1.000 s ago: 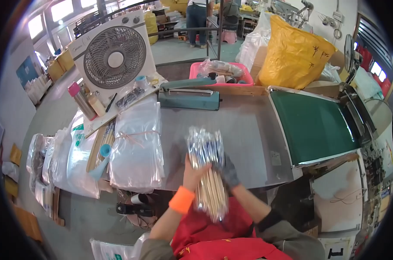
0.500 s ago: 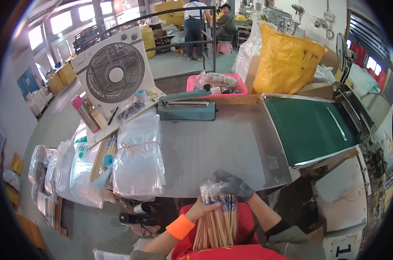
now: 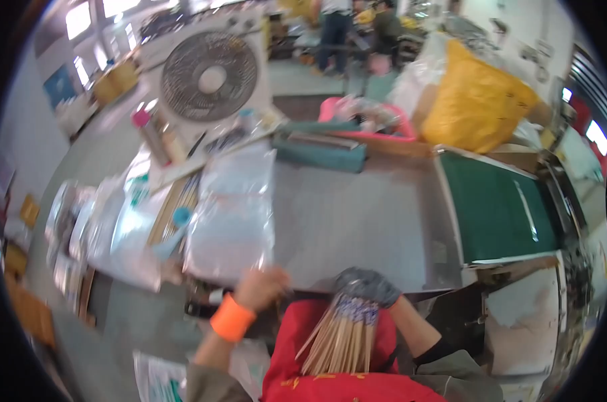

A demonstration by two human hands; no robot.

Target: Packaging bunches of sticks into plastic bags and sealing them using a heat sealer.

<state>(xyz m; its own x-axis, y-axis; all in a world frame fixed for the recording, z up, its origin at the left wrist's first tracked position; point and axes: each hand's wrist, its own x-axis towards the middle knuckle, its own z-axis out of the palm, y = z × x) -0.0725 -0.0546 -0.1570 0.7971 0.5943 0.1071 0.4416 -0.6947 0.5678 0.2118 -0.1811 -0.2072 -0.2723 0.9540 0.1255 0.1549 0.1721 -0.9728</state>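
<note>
My right hand [image 3: 369, 287], in a dark grey glove, is closed around the top of a bundle of chopsticks [image 3: 337, 338]. These are pale wooden sticks with blue-and-white patterned upper ends; their lower ends fan out toward my red apron [image 3: 296, 321]. Off to the left of the bundle is my bare left hand [image 3: 262, 288], with an orange band on its wrist. It is by the near edge of a stack of clear plastic bags [image 3: 230, 234]. Motion blurs its fingers, so whether they hold anything is unclear.
A grey-topped table [image 3: 357, 221] bears a teal bag sealer [image 3: 323, 153] at its far edge. Behind stand a pink basket [image 3: 407, 127] and a yellow sack [image 3: 474, 100]. A box fan [image 3: 209, 74] is at far left, a green board [image 3: 504, 208] at right. Two people are in the background.
My left hand has let go of the chopsticks and moved left, toward the plastic bags. My right hand keeps its grip on the bundle's top. The whole view has shifted and blurred.
</note>
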